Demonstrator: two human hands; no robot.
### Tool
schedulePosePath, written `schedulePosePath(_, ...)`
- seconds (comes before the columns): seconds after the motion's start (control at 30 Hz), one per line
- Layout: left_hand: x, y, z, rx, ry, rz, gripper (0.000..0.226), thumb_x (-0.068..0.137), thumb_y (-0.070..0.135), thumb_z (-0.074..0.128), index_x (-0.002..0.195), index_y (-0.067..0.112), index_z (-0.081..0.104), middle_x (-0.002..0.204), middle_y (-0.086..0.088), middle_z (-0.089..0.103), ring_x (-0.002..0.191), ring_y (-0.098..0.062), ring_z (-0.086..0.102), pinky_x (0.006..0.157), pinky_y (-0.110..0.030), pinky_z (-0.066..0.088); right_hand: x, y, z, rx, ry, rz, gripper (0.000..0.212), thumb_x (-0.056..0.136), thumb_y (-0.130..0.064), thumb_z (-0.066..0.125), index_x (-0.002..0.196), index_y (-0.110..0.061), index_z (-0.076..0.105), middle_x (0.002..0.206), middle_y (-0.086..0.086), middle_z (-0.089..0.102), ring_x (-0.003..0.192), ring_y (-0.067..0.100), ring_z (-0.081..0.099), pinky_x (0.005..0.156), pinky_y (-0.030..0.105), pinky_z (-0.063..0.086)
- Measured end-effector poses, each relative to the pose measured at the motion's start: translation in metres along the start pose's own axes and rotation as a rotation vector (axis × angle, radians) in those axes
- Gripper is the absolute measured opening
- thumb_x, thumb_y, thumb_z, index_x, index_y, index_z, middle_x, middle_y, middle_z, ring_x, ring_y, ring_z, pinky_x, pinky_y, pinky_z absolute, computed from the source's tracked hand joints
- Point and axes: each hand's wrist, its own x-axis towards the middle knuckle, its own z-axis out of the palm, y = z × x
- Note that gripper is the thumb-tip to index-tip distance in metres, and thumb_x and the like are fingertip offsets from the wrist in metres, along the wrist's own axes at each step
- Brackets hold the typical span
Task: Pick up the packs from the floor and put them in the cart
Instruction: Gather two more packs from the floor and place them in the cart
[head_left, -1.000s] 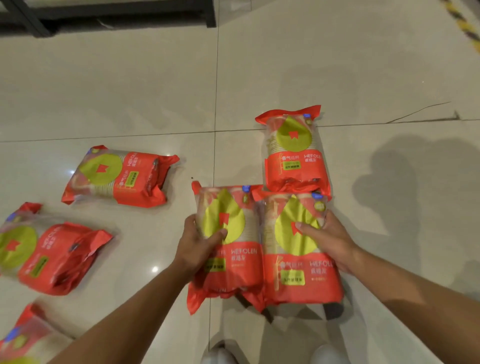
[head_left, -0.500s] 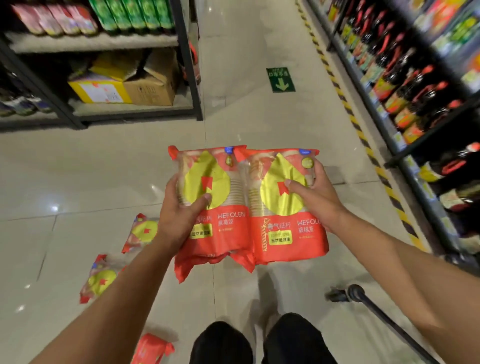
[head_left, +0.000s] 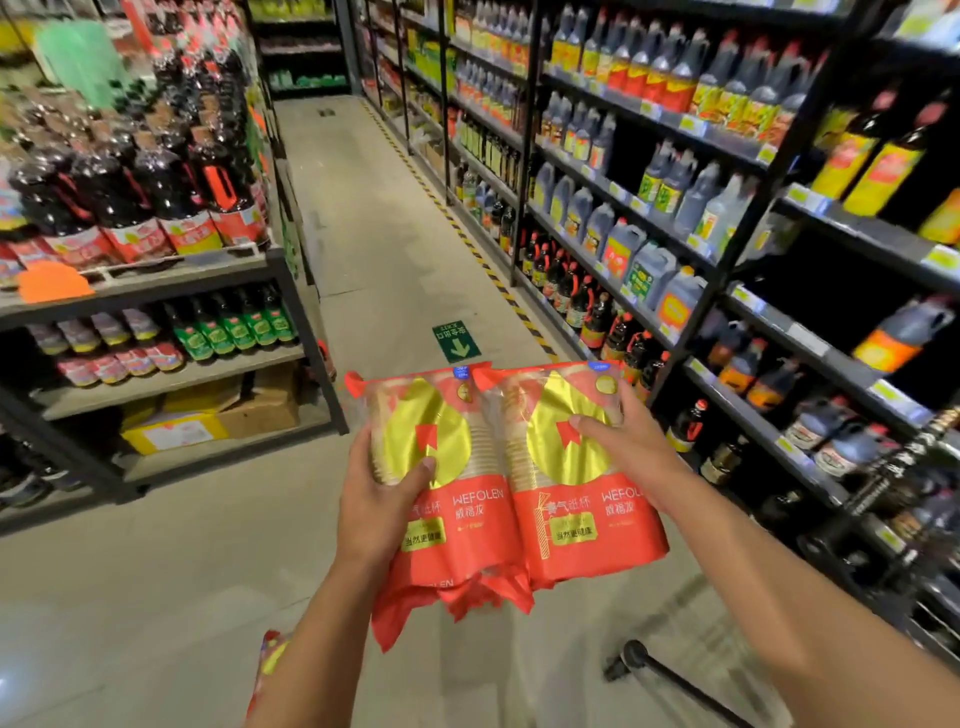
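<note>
Supermarket aisle (head_left: 395, 249), left hand (head_left: 376, 499) gripping left pack (head_left: 441, 499), right hand (head_left: 631, 452) gripping right pack (head_left: 566, 499)

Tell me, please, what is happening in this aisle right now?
A person stands in a shop aisle holding two red packs side by side, one in each hand. The left hand grips the left pack and the right hand grips the right pack, both lifted off the floor. A dark cart handle shows at the lower right, but neither pack is in the cart yet. Another red pack lies on the floor by the left arm.
</note>
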Motion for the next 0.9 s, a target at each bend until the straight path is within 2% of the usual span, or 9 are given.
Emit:
schedulePosePath(0.07, 0.008, 0.024, 0.022, -0.004, -0.065, 0.040, 0.072, 0.069, 0.042, 0.084, 0.133, 0.046, 0.051, 0.121, 0.004, 0.073, 0.105, -0.024, 0.073, 0.091, -0.057, 0.058, -0.007, -0.012, -0.027, -0.001, 0.076, -0.025, 0.077, 0.086, -0.027, 0.075, 0.147, -0.041, 0.031, 0.139, -0.015, 0.044, 0.116, -0.003, 0.051, 0.096, 0.026, 0.041)
schedulePosePath(0.13, 0.012, 0.046, 0.050, 0.013, -0.121, 0.089, 0.071, 0.071, 0.039, 0.085, 0.134, 0.041, 0.052, 0.119, 0.004, 0.073, 0.104, -0.022, 0.073, 0.092, -0.056, 0.058, -0.017, -0.022, -0.061, 0.019, 0.144, -0.034, 0.075, 0.084, -0.030, 0.076, 0.144, -0.046, 0.033, 0.143, -0.015, 0.040, 0.132, 0.008, 0.046, 0.106, 0.034, 0.040)
schedulePosePath(0.2, 0.008, 0.066, 0.084, 0.021, -0.202, 0.122, 0.070, 0.073, 0.037, 0.085, 0.135, 0.038, 0.052, 0.119, 0.003, 0.073, 0.103, -0.022, 0.073, 0.092, -0.055, 0.058, -0.034, -0.025, -0.097, 0.032, 0.236, -0.055, 0.079, 0.083, -0.030, 0.077, 0.147, -0.042, 0.032, 0.150, -0.011, 0.037, 0.135, 0.011, 0.042, 0.104, 0.035, 0.040)
schedulePosePath(0.37, -0.032, 0.106, 0.191, 0.043, -0.368, 0.203, 0.068, 0.073, 0.034, 0.085, 0.134, 0.033, 0.055, 0.117, 0.001, 0.073, 0.103, -0.022, 0.072, 0.093, -0.053, 0.058, -0.098, -0.021, -0.208, 0.030, 0.472, -0.047, 0.067, 0.079, -0.035, 0.079, 0.136, -0.036, 0.045, 0.131, -0.008, 0.057, 0.107, 0.019, 0.066, 0.089, 0.044, 0.057)
schedulePosePath(0.43, -0.062, 0.119, 0.240, 0.031, -0.450, 0.236, 0.064, 0.079, 0.024, 0.084, 0.135, 0.029, 0.054, 0.117, -0.001, 0.072, 0.102, -0.023, 0.072, 0.093, -0.052, 0.058, -0.130, -0.014, -0.258, 0.022, 0.560, -0.030, 0.079, 0.073, -0.043, 0.081, 0.141, -0.039, 0.041, 0.138, -0.005, 0.053, 0.109, 0.022, 0.066, 0.091, 0.048, 0.056)
schedulePosePath(0.57, -0.128, 0.127, 0.338, 0.024, -0.595, 0.245, 0.061, 0.078, 0.026, 0.085, 0.131, 0.035, 0.056, 0.115, 0.000, 0.075, 0.100, -0.025, 0.074, 0.090, -0.054, 0.059, -0.206, 0.014, -0.356, 0.005, 0.706, -0.002, 0.093, 0.064, -0.055, 0.078, 0.145, -0.038, 0.034, 0.147, -0.002, 0.047, 0.114, 0.025, 0.062, 0.095, 0.051, 0.053)
schedulePosePath(0.73, -0.221, 0.121, 0.461, 0.031, -0.737, 0.233, 0.069, 0.070, 0.040, 0.087, 0.131, 0.040, 0.056, 0.120, 0.000, 0.073, 0.105, -0.026, 0.072, 0.090, -0.055, 0.059, -0.297, 0.057, -0.474, 0.013, 0.859, 0.021, 0.083, 0.082, -0.037, 0.075, 0.151, -0.033, 0.028, 0.155, 0.000, 0.039, 0.124, 0.022, 0.052, 0.092, 0.036, 0.044)
schedulePosePath(0.83, -0.271, 0.114, 0.528, 0.043, -0.807, 0.240, 0.075, 0.070, 0.040, 0.086, 0.137, 0.040, 0.052, 0.124, 0.000, 0.070, 0.106, -0.024, 0.071, 0.088, -0.049, 0.060, -0.340, 0.083, -0.532, 0.007, 0.923, 0.063, 0.091, 0.073, -0.046, 0.076, 0.150, -0.036, 0.029, 0.155, -0.002, 0.040, 0.127, 0.020, 0.051, 0.103, 0.043, 0.045)
schedulePosePath(0.9, -0.298, 0.105, 0.568, 0.048, -0.851, 0.215, 0.066, 0.077, 0.030, 0.084, 0.135, 0.036, 0.054, 0.117, 0.002, 0.071, 0.101, -0.022, 0.072, 0.081, -0.042, 0.061, -0.363, 0.102, -0.564, 0.016, 0.961, 0.095, 0.091, 0.070, -0.047, 0.077, 0.148, -0.037, 0.032, 0.152, -0.003, 0.042, 0.130, 0.020, 0.050, 0.108, 0.049, 0.042)
